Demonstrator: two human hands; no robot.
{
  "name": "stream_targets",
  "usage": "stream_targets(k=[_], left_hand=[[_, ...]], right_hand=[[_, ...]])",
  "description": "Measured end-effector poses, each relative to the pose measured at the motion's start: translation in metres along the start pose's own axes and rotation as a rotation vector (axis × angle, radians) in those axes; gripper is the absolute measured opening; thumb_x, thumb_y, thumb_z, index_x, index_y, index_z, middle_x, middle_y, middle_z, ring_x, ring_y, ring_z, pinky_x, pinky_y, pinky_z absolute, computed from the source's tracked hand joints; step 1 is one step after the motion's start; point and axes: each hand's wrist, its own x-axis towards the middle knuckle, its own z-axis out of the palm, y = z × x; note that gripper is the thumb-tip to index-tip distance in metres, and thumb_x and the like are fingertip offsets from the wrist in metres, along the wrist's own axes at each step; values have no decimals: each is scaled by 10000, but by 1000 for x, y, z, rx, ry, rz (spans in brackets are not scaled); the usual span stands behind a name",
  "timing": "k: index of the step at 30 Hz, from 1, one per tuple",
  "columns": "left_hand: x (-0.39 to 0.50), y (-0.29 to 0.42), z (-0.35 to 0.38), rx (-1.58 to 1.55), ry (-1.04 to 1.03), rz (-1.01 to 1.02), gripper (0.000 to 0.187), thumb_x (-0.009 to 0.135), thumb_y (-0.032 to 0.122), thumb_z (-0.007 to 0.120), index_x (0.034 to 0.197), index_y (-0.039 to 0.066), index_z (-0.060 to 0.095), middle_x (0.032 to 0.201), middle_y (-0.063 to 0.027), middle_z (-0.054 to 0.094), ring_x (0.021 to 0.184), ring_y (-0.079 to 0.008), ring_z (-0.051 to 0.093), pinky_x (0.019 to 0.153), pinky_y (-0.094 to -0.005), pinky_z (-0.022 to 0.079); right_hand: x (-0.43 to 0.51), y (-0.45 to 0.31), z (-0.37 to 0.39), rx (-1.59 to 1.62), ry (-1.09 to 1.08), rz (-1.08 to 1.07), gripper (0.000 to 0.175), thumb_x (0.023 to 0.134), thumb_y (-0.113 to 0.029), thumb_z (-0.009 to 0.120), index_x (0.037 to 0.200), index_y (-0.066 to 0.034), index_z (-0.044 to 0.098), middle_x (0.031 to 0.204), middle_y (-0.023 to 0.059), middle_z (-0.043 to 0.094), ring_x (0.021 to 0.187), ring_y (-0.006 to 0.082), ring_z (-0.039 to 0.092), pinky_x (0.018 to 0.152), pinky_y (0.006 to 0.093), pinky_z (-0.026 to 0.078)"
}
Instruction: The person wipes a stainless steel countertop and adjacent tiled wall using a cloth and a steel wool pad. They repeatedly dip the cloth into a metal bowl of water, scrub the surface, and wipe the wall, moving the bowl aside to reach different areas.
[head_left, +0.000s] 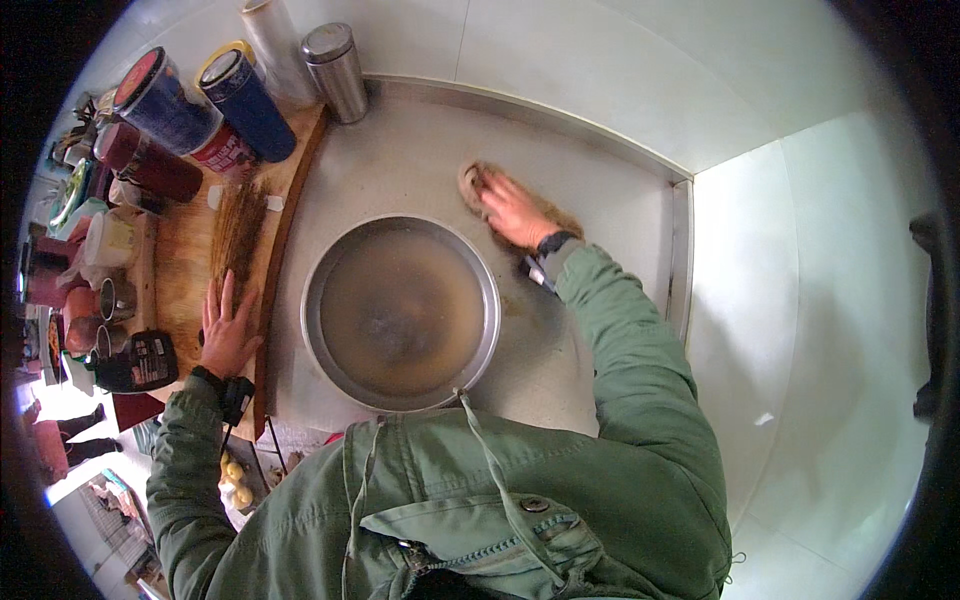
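Note:
My right hand (514, 210) presses on a brown cloth (474, 187) bunched on the metal counter (420, 150), beyond and to the right of a wide round metal basin. The basin (495, 300) holds murky brownish water and stands before me. On the left, my left hand (227, 330) rests with spread fingers on the wooden board (180, 259), its fingertips at the near end of a straw whisk broom (238, 225). Whether its fingers grip the broom cannot be told. A dark object with a pale part (537, 271) lies partly under my right forearm.
A steel canister (337, 75), a blue tumbler (251, 109), a blue tub (169, 105) and a plastic-wrap roll (277, 52) stand at the far left. Cups and a black container (146, 361) crowd the board's left side. A raised metal rim (525, 112) borders the counter by the walls.

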Motion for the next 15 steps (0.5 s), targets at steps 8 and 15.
stream_targets(k=[8,15], left_hand=[[-2,-6,8,34,2,10,805,608,194,747,1330,140,395,1483,-168,63,1343,-433,79,1066,-531,170],[-1,-3,5,60,-21,-24,806,616,209,744,1339,163,388,1484,-157,68,1347,-427,72,1065,-541,168]], right_hand=[[-48,-67,-51,675,-114,431,440,747,27,498,1184,-16,525,1177,171,556,1092,281,526,957,333,398],[-30,34,-83,626,247,718,488,827,-108,524,1282,28,413,1165,185,570,1009,211,574,878,282,436]])
